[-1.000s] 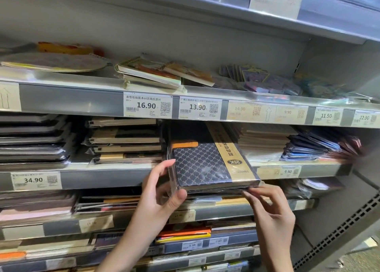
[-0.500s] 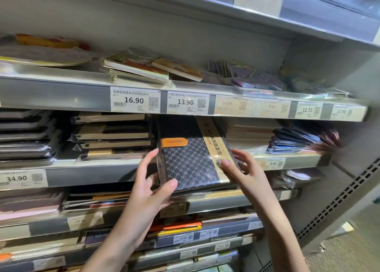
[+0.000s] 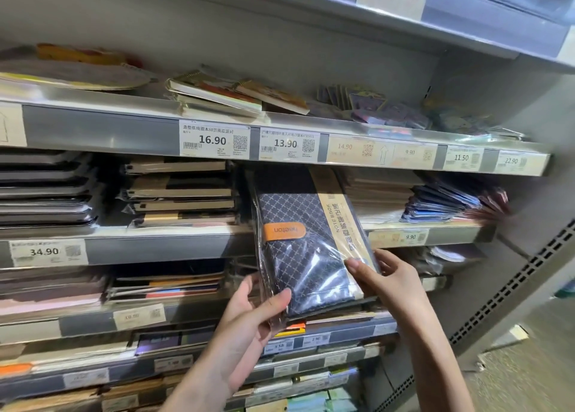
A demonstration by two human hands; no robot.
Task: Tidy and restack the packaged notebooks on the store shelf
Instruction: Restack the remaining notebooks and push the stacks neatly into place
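Observation:
A packaged notebook (image 3: 298, 243) with a dark patterned cover, an orange tab and a tan paper band sits in clear wrap, tilted up in front of the second shelf (image 3: 161, 240). My left hand (image 3: 249, 321) grips its lower left corner, thumb on the front of the wrap. My right hand (image 3: 389, 282) holds the lower right edge, thumb on the tan band and fingers behind. More packaged notebooks (image 3: 180, 193) lie stacked on that shelf just to the left.
Dark flat packs (image 3: 43, 187) fill the shelf's left end; tan and blue notebook stacks (image 3: 435, 196) lie to the right. The top shelf (image 3: 93, 125) carries spiral notebooks (image 3: 217, 91) and small packs. Lower shelves hold more stock. A perforated grey panel (image 3: 513, 287) bounds the right side.
The notebook has been drawn out of the shelf and tipped upright toward me. My right hand has slid down its right edge; my left hand has stayed at the lower left corner.

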